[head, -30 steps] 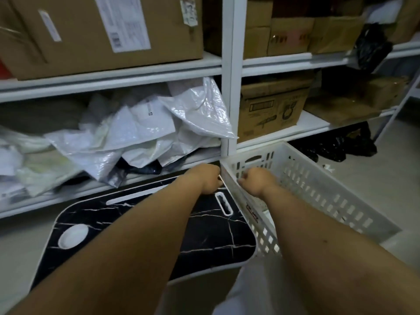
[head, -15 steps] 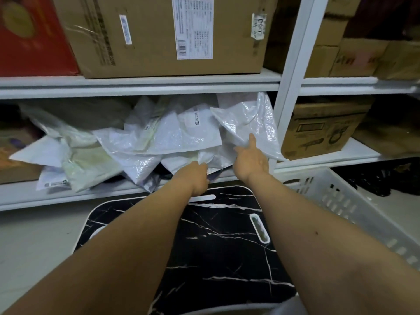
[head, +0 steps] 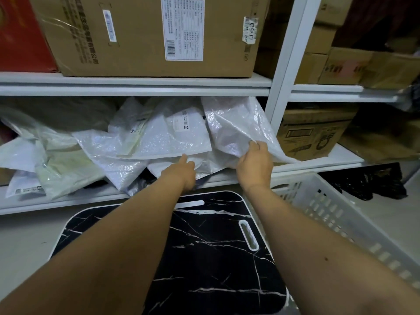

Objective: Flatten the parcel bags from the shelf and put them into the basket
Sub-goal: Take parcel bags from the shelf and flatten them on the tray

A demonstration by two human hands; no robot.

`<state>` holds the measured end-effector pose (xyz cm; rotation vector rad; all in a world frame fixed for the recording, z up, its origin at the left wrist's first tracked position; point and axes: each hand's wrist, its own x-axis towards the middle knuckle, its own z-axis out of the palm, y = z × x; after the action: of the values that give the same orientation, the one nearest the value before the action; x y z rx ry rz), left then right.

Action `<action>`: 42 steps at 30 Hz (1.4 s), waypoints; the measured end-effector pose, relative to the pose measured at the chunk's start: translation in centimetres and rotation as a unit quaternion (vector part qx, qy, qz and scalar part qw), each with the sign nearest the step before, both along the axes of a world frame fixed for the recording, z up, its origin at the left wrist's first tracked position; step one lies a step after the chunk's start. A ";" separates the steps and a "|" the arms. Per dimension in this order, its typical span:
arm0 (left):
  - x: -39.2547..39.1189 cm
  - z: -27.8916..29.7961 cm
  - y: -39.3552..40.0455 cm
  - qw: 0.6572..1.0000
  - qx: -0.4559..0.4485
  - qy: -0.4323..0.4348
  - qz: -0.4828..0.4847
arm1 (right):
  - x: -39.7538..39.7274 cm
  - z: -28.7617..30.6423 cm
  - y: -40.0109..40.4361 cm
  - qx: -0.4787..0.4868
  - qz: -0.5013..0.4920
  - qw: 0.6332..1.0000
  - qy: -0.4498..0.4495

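Shelf heaped with parcel bags; white basket beside.

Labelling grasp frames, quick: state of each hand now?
Left hand: open, fingers reaching into the bags.
Right hand: gripping the edge of the rightmost bag.

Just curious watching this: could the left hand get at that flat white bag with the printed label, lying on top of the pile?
Probably yes. The left hand already reaches the lower edge of the labelled bag, and nothing lies between them.
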<state>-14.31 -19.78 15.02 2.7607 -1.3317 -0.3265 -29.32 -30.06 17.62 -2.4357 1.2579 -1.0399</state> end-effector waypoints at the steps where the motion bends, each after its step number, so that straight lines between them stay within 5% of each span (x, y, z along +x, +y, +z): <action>1: 0.1 -0.1 0.1 1.000 0.001 0.000 0.002 | -0.7 0.1 0.1 -0.010 -0.009 1.000 -0.028; 7: -0.9 -0.2 1.2 1.000 0.017 -0.001 0.008 | -4.1 2.5 0.2 -0.043 -0.066 0.986 -0.146; 21: -1.9 -0.4 2.3 0.999 0.004 0.037 0.026 | -5.0 3.6 1.1 0.080 -0.053 0.995 0.031; 32: -1.0 -0.9 1.6 0.999 -0.008 0.025 0.028 | -4.5 2.9 1.1 0.057 -0.086 0.988 -0.113; 42: -2.2 0.0 2.4 0.999 -0.009 0.021 0.029 | -7.4 4.0 2.2 0.016 -0.104 0.984 -0.142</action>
<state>-16.54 -17.34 15.06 2.7560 -1.2377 -0.3643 -36.68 -27.85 21.67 -2.0699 1.4358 -1.3536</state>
